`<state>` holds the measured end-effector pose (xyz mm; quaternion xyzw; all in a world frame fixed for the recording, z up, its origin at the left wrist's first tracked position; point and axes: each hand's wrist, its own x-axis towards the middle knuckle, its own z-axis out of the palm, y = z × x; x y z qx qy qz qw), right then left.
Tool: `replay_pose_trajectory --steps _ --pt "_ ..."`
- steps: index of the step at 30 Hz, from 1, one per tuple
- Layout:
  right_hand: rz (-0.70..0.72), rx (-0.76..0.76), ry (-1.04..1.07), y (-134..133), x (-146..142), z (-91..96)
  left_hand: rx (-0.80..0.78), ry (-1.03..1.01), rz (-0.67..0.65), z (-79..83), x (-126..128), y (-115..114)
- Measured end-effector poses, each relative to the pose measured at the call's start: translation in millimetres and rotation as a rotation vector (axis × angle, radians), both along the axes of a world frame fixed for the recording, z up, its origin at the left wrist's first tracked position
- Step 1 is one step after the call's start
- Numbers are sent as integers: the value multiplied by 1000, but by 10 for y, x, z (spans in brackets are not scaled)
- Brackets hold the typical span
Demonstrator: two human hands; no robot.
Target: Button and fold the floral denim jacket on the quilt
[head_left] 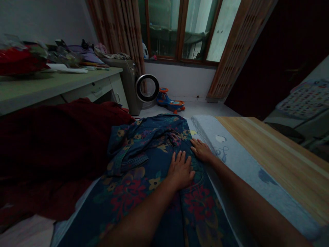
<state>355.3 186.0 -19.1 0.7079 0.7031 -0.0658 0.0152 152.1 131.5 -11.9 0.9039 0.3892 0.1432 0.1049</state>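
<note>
A floral garment (pixel 144 171) is spread over a bed, in the middle of the view, and both hands are laid on it. Its cloth is a dark blue woven fabric printed with red and yellow flowers; it looks thin and soft, is rumpled into folds at the far end, and a flat band or strap of the same cloth is seen lying across it at the left. No label or brand can be made out on it.

The left hand (pixel 181 169) is pressed flat on the garment, palm down, fingers stretched and slightly spread, nothing being gripped. The right hand (pixel 203 150) is likewise open and flat, set just beyond and to the right of the left hand, at the garment's right edge.

Along that edge a pale grey sheet (pixel 244 164) is seen, matte and smooth, with a small white printed motif and a curled line drawing; no letters can be read. Beyond it a light wooden board (pixel 277 154) with straight grain is exposed. To the left of the garment a dark red blanket (pixel 51 144), thick and heavily creased, is heaped.

Farther left a pale green tabletop (pixel 51 84) is covered with blurred clutter. Beside it stands a grey appliance (pixel 128 82) with a round black-and-white ring (pixel 147 88), and near this a plastic toy car (pixel 171 101) in blue, orange and red is on the floor. At the far right a chart (pixel 305 99) of small coloured squares is seen; its print is too blurred to be read.
</note>
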Motion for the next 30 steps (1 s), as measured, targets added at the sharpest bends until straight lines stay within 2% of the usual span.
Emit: replay_pose_trajectory --steps 6,11,15,25,30 --pt "4 48 -8 -540 -10 109 21 -127 74 89 -13 69" --pt "93 131 86 -691 -279 128 78 -136 94 84 -12 89" --pt "60 90 92 -552 -394 60 91 -115 90 78 -10 71" --pt "-89 -7 68 187 -276 116 94 -60 95 90 3 67" --pt "-111 -17 86 232 -296 128 71 -82 88 82 -9 68"
